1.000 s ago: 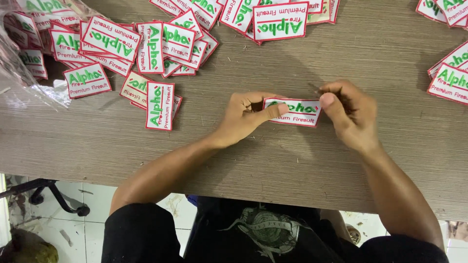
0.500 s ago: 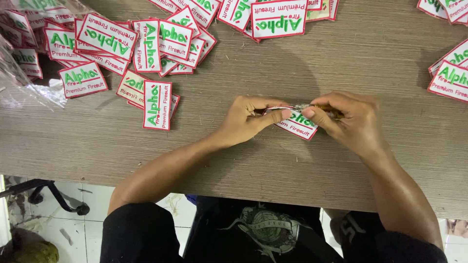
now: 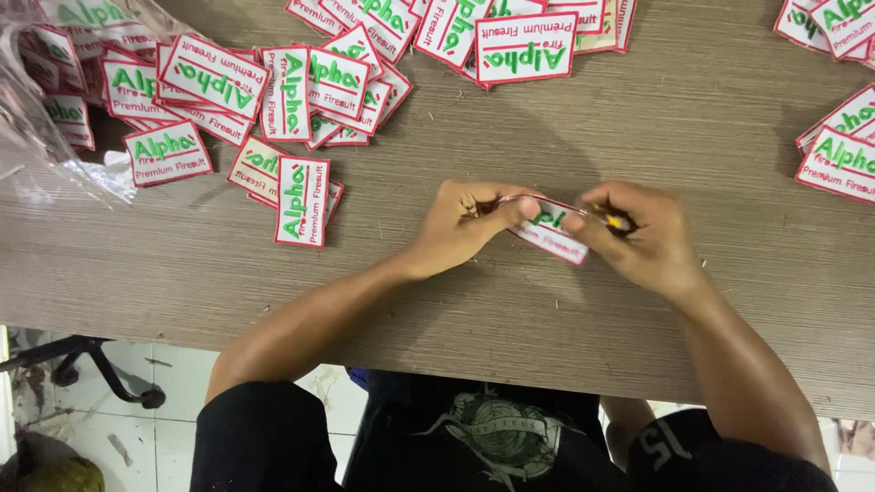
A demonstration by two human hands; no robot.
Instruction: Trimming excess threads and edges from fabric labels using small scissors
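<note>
Left hand (image 3: 465, 223) and right hand (image 3: 638, 232) meet over the middle of the worktop (image 3: 547, 310), both clamped on one patch (image 3: 550, 235).

Patch: small cloth rectangle, white face, red stitched border, green lettering across it with smaller red lettering under that. Held tilted, its lower right corner dipping toward the wood; upper edge hidden behind the fingers. Left thumb presses its left end, right fingers pinch its right end. It sits just above the worktop surface; contact with the wood cannot be told.

Right hand also grips a small tool (image 3: 612, 220), yellow with a thin metal part, at the patch's top edge. Too small to tell what kind.

Loose patches of the same look lie scattered: a heap (image 3: 283, 100) to the upper left, another pile (image 3: 510, 36) at the top centre, a few (image 3: 838, 146) at the right edge. Clear plastic bag (image 3: 46, 109) at far left holds more.

Worktop is grey-brown wood grain, with short thread scraps on it.
</note>
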